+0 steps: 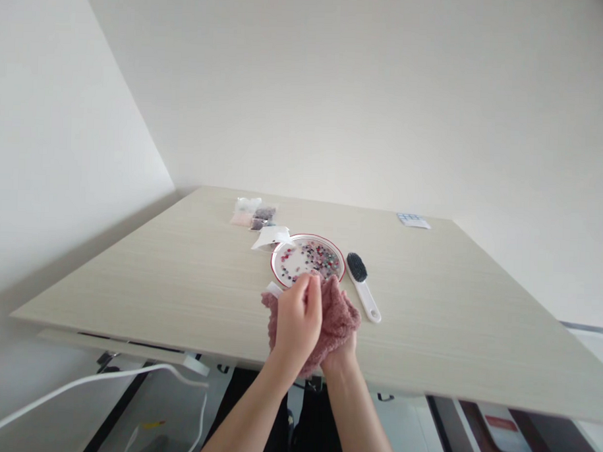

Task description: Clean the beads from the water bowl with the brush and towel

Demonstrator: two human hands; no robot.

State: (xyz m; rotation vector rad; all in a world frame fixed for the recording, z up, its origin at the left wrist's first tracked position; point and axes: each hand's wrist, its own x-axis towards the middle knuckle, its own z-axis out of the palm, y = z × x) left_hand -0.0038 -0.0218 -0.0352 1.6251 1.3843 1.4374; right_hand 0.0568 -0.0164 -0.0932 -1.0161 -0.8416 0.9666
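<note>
On my left, the worktop (pixel 146 273) stretches from its slanting left edge towards the clear bags (pixel 255 213) near the far edge, with a white packet (pixel 272 236) against the plate's left rim. My dusty-pink cloth (pixel 337 313) lies bunched just in front of the plate (pixel 308 237) of beads (pixel 323 258), wider left to right at its top; one corner with a white tag (pixel 274 289) points left, while the lower tip points back at me, over the near edge in my view. My left hand (pixel 299 315) is curled tight on the cloth; my right hand (pixel 344 351) is beneath it, fingers hidden, so I cannot tell how far they close. Just right, the brush (pixel 363 287) slants, bristles away from me. Beyond it there's broad room up to the right edge, a flat packet (pixel 413 221) lying at the back.
</note>
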